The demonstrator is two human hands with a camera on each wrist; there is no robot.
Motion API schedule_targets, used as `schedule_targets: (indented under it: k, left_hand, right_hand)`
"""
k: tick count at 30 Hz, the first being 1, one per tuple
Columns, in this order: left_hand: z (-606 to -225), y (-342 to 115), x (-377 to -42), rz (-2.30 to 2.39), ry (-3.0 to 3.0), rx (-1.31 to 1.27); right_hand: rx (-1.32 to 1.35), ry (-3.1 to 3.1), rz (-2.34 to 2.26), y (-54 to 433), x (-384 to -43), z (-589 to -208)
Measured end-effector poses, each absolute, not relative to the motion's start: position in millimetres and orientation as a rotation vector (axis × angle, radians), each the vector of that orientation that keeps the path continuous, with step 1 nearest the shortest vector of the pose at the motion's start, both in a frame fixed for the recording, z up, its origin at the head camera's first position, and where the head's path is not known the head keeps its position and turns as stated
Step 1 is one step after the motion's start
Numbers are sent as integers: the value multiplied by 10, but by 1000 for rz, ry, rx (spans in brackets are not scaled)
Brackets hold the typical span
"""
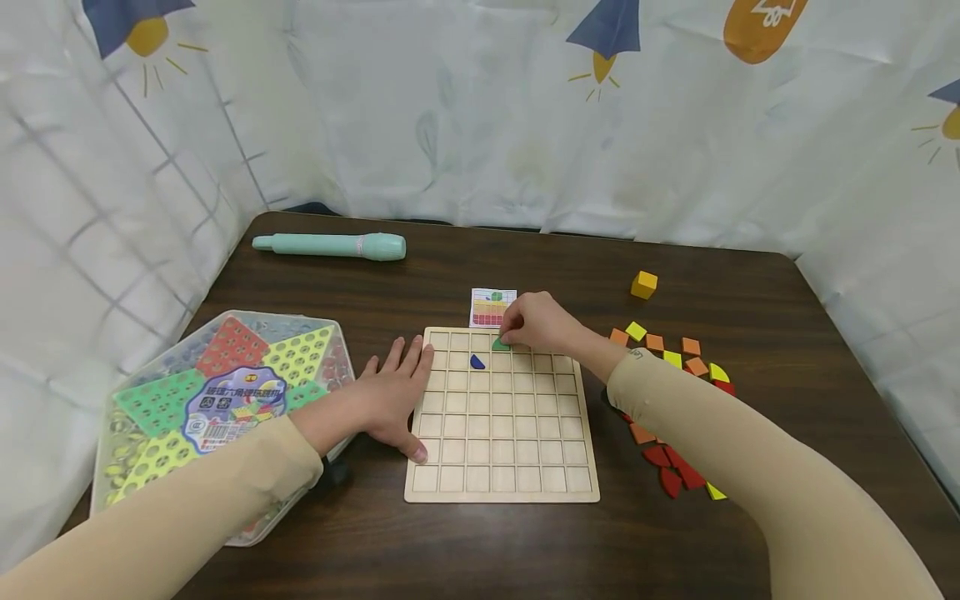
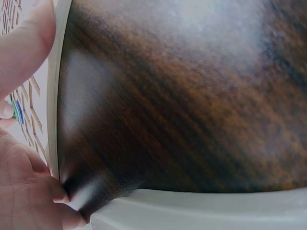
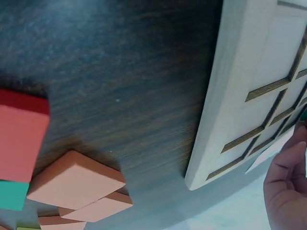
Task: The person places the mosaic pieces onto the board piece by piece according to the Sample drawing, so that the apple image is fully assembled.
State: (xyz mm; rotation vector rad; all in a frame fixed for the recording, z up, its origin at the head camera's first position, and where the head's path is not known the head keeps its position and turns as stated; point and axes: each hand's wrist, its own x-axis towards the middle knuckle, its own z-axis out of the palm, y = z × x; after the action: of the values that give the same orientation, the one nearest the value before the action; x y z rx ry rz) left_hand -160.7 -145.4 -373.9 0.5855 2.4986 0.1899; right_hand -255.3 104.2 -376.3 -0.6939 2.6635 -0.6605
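A wooden grid board [image 1: 459,477] lies on the dark table. My left hand [image 1: 393,396] rests along its left edge, fingers spread and thumb at the lower left rim; the left wrist view shows the thumb [image 2: 29,45] over that rim. With thumb and fingertips, my right hand [image 1: 542,323] pinches a small green piece [image 1: 500,344] at a cell in the top row, partly hidden by the fingers. One row lower and to the left sits a blue piece [image 1: 477,362] with a curved edge. A small printed pattern card [image 1: 483,312] lies just behind the board.
Orange, yellow and red pieces [image 1: 672,463] lie scattered right of the board, partly under my right forearm. A yellow cube [image 1: 643,284] stands farther back. Left of the board is a clear-lidded game box [image 1: 225,400]; a mint-green stick-shaped object [image 1: 330,245] lies at the back.
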Motion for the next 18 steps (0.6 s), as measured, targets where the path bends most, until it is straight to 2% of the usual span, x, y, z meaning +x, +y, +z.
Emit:
schedule_targets:
  k: [6,10,18]
  left_hand:
    - [-3731,-1440,-1601,180,2494,582]
    - [-3731,-1430,-1595,178,2489,585]
    - [-3707,-1458,-1589,198,2489,599]
  right_hand:
    - [-758,2671,-663,1079,-2515,-3758]
    - [-680,2707,-723,1197,-2464,-3699]
    - [-480,2764,-842,1933,-2302,-3560]
